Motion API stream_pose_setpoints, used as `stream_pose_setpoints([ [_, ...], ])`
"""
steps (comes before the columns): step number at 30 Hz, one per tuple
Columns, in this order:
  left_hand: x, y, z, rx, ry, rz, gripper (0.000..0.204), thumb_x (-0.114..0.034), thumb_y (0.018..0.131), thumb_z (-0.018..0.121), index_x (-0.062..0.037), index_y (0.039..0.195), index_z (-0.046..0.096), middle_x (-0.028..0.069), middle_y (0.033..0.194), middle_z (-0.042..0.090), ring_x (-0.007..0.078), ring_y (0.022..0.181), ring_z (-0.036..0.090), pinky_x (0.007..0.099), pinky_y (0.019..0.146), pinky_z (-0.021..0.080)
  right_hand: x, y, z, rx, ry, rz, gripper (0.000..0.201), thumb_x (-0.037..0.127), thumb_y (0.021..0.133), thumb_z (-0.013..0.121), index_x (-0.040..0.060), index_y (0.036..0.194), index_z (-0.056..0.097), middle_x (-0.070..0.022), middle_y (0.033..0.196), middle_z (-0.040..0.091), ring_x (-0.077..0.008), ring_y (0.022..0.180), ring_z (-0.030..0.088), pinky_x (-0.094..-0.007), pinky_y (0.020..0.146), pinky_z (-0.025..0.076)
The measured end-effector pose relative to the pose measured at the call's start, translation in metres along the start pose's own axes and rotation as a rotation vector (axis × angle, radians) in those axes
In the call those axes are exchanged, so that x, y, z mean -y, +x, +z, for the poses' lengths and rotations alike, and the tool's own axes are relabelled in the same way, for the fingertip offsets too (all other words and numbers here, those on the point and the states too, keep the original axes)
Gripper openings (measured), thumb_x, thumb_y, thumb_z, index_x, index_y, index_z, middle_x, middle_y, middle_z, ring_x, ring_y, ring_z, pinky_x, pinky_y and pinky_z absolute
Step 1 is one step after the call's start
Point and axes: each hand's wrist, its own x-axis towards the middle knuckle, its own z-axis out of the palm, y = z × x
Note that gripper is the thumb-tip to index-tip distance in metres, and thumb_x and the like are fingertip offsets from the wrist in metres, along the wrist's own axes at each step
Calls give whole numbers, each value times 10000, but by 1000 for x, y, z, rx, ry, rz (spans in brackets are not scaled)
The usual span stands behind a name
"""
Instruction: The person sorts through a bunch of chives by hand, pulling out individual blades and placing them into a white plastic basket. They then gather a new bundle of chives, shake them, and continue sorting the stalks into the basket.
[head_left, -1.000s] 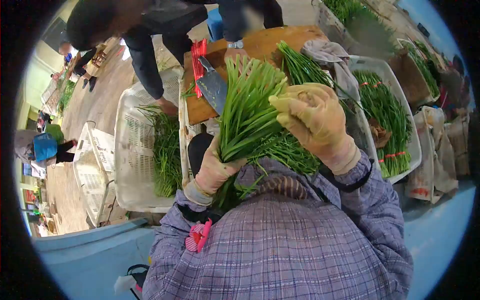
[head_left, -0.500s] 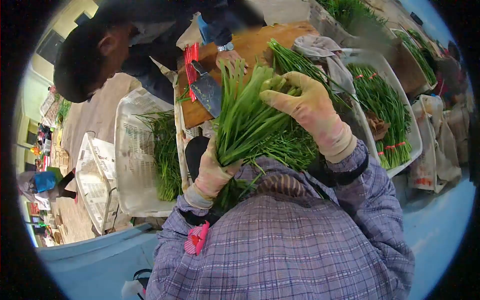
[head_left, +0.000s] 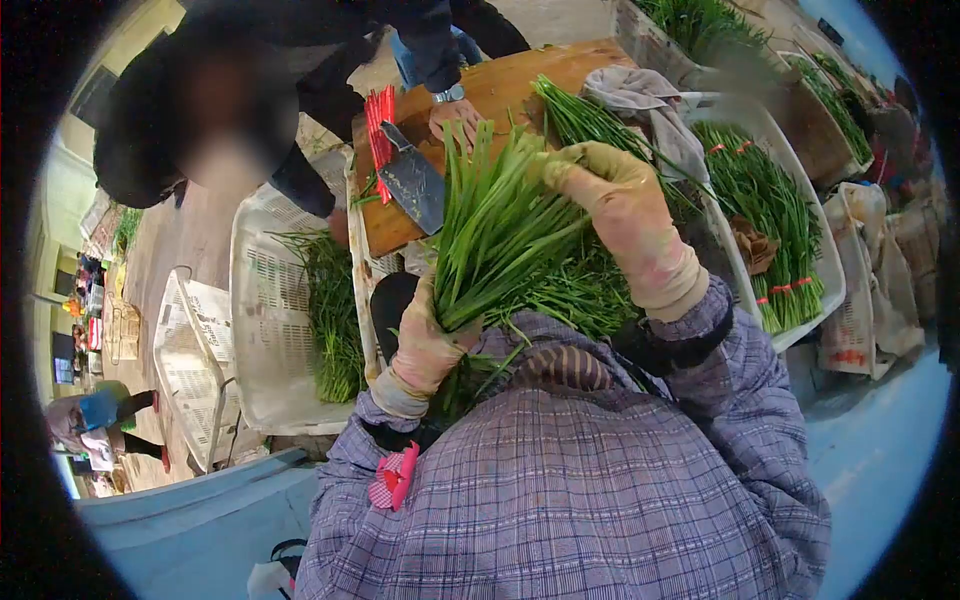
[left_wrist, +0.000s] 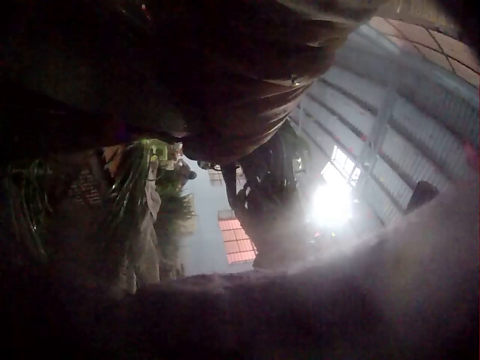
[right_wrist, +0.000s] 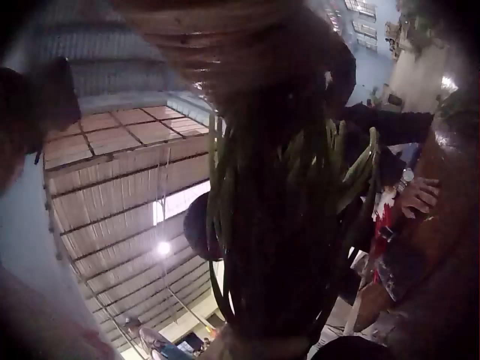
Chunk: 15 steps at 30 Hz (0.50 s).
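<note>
Upright in front of the chest stands a loose bunch of long flat green chives [head_left: 490,240]. My gloved left hand [head_left: 428,345] grips its lower end, thumb and fingers wrapped round the stems. At the upper right of the bunch, my gloved right hand [head_left: 640,215] bends its fingers over the leaf tips and pinches some of them. The right wrist view has dark leaves [right_wrist: 277,217] running down from that hand. More loose chives [head_left: 585,295] lie just behind the bunch. The left wrist view is mostly dark and hides the left fingers.
Beyond the bunch is a wooden board [head_left: 500,85] with a cleaver [head_left: 415,190], red strips [head_left: 380,140] and more chives [head_left: 580,115]. White crates [head_left: 285,395] stand left and right, the right one holding tied bunches [head_left: 765,220]. Another person's hand [head_left: 455,115] rests on the board.
My right hand has turned at the wrist and shifted its fingers over the leaf tips, which fan out. The left hand keeps its grip. The person opposite has leaned in and moved their head.
</note>
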Motion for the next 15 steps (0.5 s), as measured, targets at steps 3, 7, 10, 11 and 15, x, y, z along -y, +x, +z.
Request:
stream_pose_setpoints([
  [3,2,-1,-1,-16,-3,-8,652,9,755,690,20,1331,384,109,1178,613,157,1064,599,276,910,465,7,0,-2,-125,168,125,157,152,909,619,14,919,694,3,830,671,-73,693,586,-222,606,470],
  [7,-10,1,-3,-5,-23,-55,656,9,754,694,22,1334,387,98,1152,617,145,1033,602,274,905,468,10,5,-33,-200,38,-136,197,178,914,592,30,978,704,0,828,663,-68,759,565,-215,696,443],
  [10,-8,0,-8,-43,-85,-85,658,3,749,699,24,1330,389,95,1164,607,145,1035,596,273,908,466,23,0,-78,-448,-47,-371,259,241,924,576,31,1008,702,-52,898,662,-109,802,570,-244,773,451],
  [11,-7,-1,-13,-56,-82,-87,658,3,749,699,24,1330,389,95,1164,607,145,1035,596,273,908,466,28,-7,-92,-572,-15,-394,265,246,926,567,34,1005,704,-65,914,661,-127,798,575,-260,793,458],
  [15,-5,2,-28,-74,237,-41,697,-5,743,708,26,1351,368,104,1202,582,156,1072,576,283,926,458,15,-33,-159,-642,254,-403,273,207,907,586,33,1103,664,-116,1054,650,-172,934,599,-297,872,467],
])
